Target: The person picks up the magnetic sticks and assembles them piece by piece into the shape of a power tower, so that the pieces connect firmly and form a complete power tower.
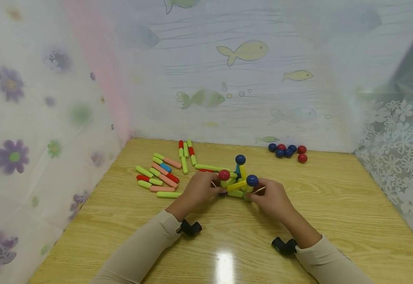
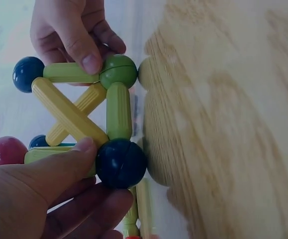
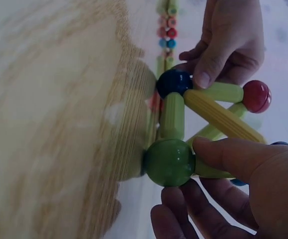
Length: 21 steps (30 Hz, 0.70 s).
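A small frame built of plastic magnetic rods and balls stands on the table between both hands. My left hand [image 1: 203, 188] grips its near left corner, thumb by a yellow rod [image 2: 67, 107] and fingers against a dark blue ball [image 2: 121, 163]. At the near right corner my right hand [image 1: 272, 199] grips a green ball [image 3: 170, 162] and the light green rod rising from it. A short light green rod [image 2: 118, 110] joins these two bottom balls. On top sit a red ball [image 1: 224, 175], a blue ball [image 1: 252, 180] and, farther back, another blue ball [image 1: 240, 159].
Loose rods in green, salmon, red and blue lie left of the frame, including a salmon rod [image 1: 162, 189]. Several blue and red balls [image 1: 279, 153] cluster at the back right. A patterned curtain [image 1: 199, 118] hangs along the table's [image 1: 334, 221] back edge.
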Each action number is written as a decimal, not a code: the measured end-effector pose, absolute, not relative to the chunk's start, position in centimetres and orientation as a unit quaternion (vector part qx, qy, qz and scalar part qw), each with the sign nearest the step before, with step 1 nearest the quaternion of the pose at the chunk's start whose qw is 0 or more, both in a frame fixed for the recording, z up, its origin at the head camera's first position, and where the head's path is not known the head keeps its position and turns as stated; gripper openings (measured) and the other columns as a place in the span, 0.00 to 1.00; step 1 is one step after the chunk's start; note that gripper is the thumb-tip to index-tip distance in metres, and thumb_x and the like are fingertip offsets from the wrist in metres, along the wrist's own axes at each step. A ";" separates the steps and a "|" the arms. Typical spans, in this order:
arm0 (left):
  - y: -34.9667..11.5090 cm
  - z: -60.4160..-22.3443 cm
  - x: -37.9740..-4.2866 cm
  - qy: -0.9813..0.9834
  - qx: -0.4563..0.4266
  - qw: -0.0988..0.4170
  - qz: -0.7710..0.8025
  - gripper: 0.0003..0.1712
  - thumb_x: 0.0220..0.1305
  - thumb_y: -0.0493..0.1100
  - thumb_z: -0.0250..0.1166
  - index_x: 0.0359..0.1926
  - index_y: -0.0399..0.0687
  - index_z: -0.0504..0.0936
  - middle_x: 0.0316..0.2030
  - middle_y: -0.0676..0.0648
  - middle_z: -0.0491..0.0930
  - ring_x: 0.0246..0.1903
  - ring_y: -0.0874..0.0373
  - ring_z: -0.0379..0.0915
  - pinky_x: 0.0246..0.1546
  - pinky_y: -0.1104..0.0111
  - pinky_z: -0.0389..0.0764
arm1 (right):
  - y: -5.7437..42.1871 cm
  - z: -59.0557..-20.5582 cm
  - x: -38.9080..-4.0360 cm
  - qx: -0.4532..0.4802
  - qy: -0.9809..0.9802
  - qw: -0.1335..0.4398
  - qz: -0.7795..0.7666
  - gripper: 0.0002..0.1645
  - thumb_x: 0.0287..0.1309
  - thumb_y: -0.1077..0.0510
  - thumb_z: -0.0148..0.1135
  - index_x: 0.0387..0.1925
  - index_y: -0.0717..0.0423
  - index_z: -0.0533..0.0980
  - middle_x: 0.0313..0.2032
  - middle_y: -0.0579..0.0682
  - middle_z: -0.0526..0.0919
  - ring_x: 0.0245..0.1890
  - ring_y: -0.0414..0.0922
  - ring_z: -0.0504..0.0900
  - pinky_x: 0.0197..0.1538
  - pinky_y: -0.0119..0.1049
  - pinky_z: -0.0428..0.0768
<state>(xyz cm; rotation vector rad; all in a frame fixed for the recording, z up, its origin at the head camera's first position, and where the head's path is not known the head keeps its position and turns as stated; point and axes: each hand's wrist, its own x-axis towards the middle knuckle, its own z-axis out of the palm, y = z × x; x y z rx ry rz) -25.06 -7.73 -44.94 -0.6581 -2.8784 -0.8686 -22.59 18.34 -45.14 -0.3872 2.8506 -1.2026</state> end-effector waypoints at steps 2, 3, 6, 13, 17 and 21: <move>-7.9 -44.8 -25.0 -0.936 -0.212 0.023 -0.280 0.09 0.61 0.51 0.77 0.38 0.54 0.90 0.35 0.54 0.89 0.37 0.61 0.86 0.39 0.67 0.85 | 18.4 -45.2 -22.6 -0.123 0.914 0.011 -0.387 0.13 0.59 0.50 0.77 0.43 0.48 0.83 0.40 0.48 0.88 0.42 0.48 0.90 0.43 0.43 0.88; -8.1 -44.6 -25.0 -0.937 -0.207 0.015 -0.281 0.10 0.62 0.50 0.77 0.40 0.53 0.90 0.37 0.53 0.89 0.38 0.60 0.86 0.40 0.66 0.85 | 18.4 -45.2 -22.7 -0.123 0.914 0.012 -0.388 0.13 0.59 0.50 0.77 0.43 0.48 0.83 0.40 0.48 0.88 0.42 0.48 0.90 0.43 0.43 0.88; -9.8 -43.5 -25.2 -0.935 -0.190 -0.014 -0.298 0.14 0.64 0.47 0.75 0.48 0.49 0.89 0.41 0.52 0.88 0.41 0.59 0.84 0.44 0.63 0.85 | 18.5 -45.2 -22.7 -0.121 0.913 0.014 -0.389 0.13 0.59 0.50 0.77 0.43 0.48 0.84 0.40 0.48 0.89 0.42 0.48 0.90 0.43 0.43 0.88; -21.5 -40.7 -26.6 -0.921 -0.120 -0.015 -0.371 0.11 0.69 0.45 0.71 0.49 0.48 0.90 0.46 0.49 0.88 0.47 0.52 0.83 0.48 0.55 0.84 | 18.3 -45.2 -22.6 -0.118 0.910 0.022 -0.397 0.14 0.59 0.49 0.77 0.43 0.48 0.84 0.40 0.47 0.88 0.41 0.47 0.89 0.42 0.42 0.87; -28.8 -41.9 -27.3 -0.912 -0.061 0.007 -0.405 0.16 0.73 0.44 0.66 0.56 0.42 0.87 0.56 0.39 0.84 0.56 0.41 0.79 0.54 0.48 0.82 | 18.5 -45.1 -22.7 -0.112 0.911 0.025 -0.395 0.14 0.59 0.48 0.77 0.42 0.48 0.83 0.41 0.47 0.88 0.42 0.47 0.88 0.43 0.42 0.87; -32.8 -43.3 -27.2 -0.917 -0.045 -0.017 -0.396 0.16 0.73 0.44 0.67 0.56 0.43 0.87 0.55 0.39 0.85 0.57 0.42 0.78 0.58 0.47 0.80 | 18.7 -45.0 -22.6 -0.112 0.911 0.030 -0.396 0.14 0.59 0.48 0.76 0.43 0.48 0.83 0.41 0.47 0.88 0.42 0.47 0.88 0.43 0.42 0.87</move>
